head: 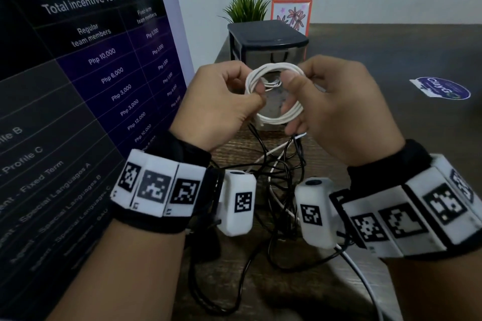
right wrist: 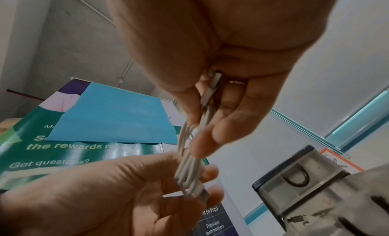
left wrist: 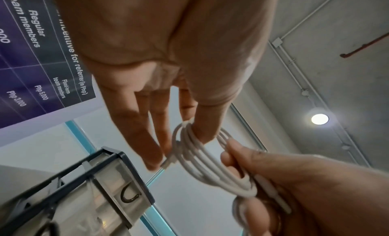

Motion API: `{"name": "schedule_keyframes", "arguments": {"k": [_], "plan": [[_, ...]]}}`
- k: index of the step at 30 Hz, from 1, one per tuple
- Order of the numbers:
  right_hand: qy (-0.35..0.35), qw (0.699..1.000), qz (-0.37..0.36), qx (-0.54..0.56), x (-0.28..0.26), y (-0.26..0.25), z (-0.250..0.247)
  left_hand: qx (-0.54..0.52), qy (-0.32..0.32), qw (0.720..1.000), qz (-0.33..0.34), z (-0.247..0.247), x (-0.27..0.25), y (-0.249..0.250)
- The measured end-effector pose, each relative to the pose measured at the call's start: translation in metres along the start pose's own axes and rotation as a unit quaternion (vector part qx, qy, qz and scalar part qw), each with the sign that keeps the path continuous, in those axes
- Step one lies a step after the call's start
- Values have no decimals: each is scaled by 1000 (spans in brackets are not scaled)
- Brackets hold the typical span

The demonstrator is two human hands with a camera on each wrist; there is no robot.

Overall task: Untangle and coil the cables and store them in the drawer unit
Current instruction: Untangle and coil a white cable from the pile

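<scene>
A white cable (head: 276, 94) is wound into a small round coil, held up between both hands in front of the drawer unit (head: 266, 41). My left hand (head: 227, 101) pinches the coil's left side between thumb and forefinger. My right hand (head: 326, 107) grips the right side, thumb on top. In the left wrist view the white coil (left wrist: 202, 158) runs from my left hand (left wrist: 185, 128) to the right hand's fingers (left wrist: 238, 156). In the right wrist view the coil's strands (right wrist: 191, 163) and a connector sit inside my right hand (right wrist: 210, 116). The unit is dark-framed with translucent drawers.
A tangle of black cables (head: 276, 190) with a loose white cable (head: 362, 276) lies on the wooden table (head: 391, 55) below my wrists. A printed banner (head: 78, 86) stands at the left. A small plant (head: 247, 8) and a framed picture (head: 292, 13) stand behind the unit.
</scene>
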State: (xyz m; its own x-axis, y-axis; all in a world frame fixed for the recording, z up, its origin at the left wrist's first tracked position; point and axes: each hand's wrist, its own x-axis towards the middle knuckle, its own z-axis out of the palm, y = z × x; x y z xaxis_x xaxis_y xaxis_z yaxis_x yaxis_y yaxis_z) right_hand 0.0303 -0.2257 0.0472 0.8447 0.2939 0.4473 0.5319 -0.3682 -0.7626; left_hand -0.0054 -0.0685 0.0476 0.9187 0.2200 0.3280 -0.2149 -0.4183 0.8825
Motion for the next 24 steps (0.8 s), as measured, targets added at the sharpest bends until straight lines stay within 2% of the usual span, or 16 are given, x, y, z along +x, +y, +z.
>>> {"name": "schedule_keyframes", "arguments": {"k": [3, 6, 13, 15, 20, 24], "plan": [[5, 1000, 2, 10, 4, 4, -7, -38, -65, 997, 3, -3, -3, 4], [-4, 998, 12, 64, 7, 7, -17, -76, -105, 991, 23, -5, -6, 11], [-30, 992, 32, 118, 6, 10, -26, -63, -236, 968, 63, -10, -14, 16], [-43, 987, 43, 148, 7, 12, -29, -68, -242, 965, 70, -14, -13, 14], [-107, 970, 62, 207, 9, 20, -36, -101, -200, 972, 68, -19, -13, 10], [-109, 963, 69, 236, 10, 22, -41, -79, -165, 980, 75, -29, -12, 10]]}}
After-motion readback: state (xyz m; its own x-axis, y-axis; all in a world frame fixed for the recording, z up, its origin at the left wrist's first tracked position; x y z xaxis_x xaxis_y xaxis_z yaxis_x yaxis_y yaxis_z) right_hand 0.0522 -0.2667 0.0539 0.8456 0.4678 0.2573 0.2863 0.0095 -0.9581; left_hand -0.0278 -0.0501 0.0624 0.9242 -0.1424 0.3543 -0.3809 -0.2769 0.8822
